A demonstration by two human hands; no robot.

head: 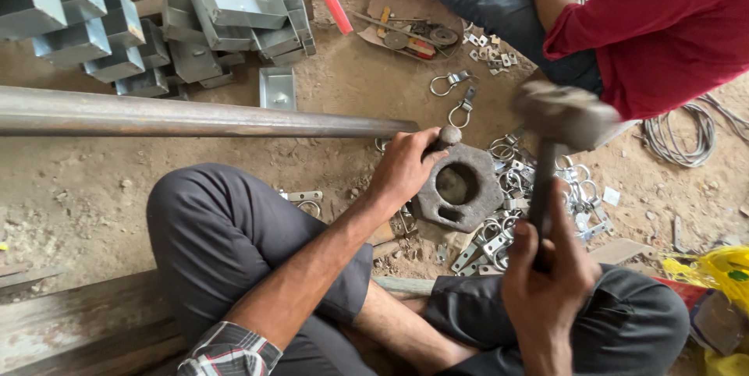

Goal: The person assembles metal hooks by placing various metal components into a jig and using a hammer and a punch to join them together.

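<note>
Left hand [403, 169] pinches small piece on hex block [458, 186]; right hand [544, 271] grips raised hammer [563, 115]. Strike squarely, fingers low and clear.

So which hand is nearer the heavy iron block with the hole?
Left. The left hand rests against the block's left edge, fingers on a small piece at its top. The right hand is below and to its right, gripping a hammer.

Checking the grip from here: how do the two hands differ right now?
The left hand rests low on the hexagonal iron block, fingers pinching a small piece at its edge; the right hand is fisted around the hammer handle, its head raised and blurred. Both are bare.
</note>
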